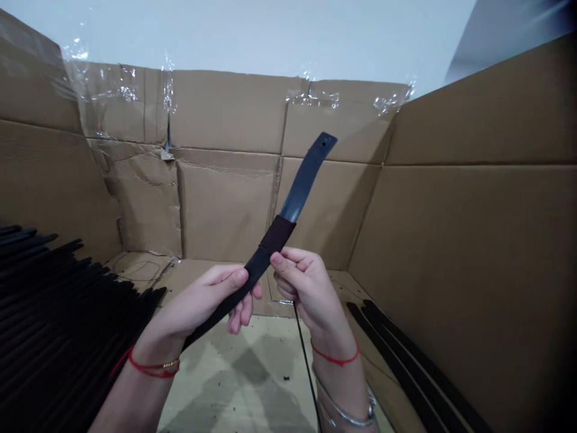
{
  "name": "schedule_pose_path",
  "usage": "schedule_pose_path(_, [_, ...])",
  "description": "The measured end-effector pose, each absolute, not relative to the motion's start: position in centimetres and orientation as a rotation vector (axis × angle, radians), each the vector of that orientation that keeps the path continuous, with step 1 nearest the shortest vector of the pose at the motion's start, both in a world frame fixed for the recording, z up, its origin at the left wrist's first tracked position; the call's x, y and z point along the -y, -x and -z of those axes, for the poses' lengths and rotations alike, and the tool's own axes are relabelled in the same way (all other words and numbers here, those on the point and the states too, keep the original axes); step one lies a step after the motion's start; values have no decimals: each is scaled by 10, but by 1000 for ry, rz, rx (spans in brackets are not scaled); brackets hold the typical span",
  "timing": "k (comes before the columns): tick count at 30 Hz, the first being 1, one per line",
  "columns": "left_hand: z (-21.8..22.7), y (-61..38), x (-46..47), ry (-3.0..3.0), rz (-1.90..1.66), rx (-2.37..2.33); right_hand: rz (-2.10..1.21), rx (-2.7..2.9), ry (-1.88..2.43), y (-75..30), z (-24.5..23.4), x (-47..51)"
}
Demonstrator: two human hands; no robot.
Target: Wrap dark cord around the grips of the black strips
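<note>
One flat strip (305, 183) slants upward in front of the person, its bare, glossy end uppermost with a small hole near the tip, its lower part hidden in a black cloth cover (258, 264). The left hand (220, 284) is closed around the covered part, thumb on top and fingers curled beneath. The right hand (303, 281) pinches the edge of the cover between thumb and bent forefinger, just below a dark cuff (277, 234) that rings the strip where the bare end begins. The step in hand looks like working the cover along the strip, though which way, on or off, cannot be told from this view. The next move seems to call for a firm left hold while the right fingers ease the cuff evenly, without twisting the cloth. A heap of black lengths (67, 313) lies to the left, a few loose pieces (406, 361) lie beside the right cardboard wall (478, 252), and the strip is held above the table (252, 391)
</note>
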State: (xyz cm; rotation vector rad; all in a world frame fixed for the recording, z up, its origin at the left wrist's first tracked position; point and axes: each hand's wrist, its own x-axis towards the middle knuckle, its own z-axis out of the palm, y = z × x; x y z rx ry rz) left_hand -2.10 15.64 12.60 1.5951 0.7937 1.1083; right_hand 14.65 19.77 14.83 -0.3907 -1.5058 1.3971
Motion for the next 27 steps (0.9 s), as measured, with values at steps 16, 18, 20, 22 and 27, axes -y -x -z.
schedule_pose_path(16, [-131, 6, -137, -1671, -1169, -981, -1371, 1432, 330, -135, -144, -179])
schedule_pose_path(18, [-128, 8, -142, -1605, -996, -804, -1261, 1400, 345, -132, -142, -179])
schedule_pose_path(20, [-125, 5, -147, -1605, -1286, -986, -1122, 1293, 379, -128, -140, -179])
schedule_pose_path(22, [-124, -2, -148, -1572, -1507, -1143, -1154, 1268, 379, -128, -140, -180])
schedule_pose_path(27, [-127, -9, -143, -1331, -1079, -814, -1388, 1428, 276, -138, -143, -184])
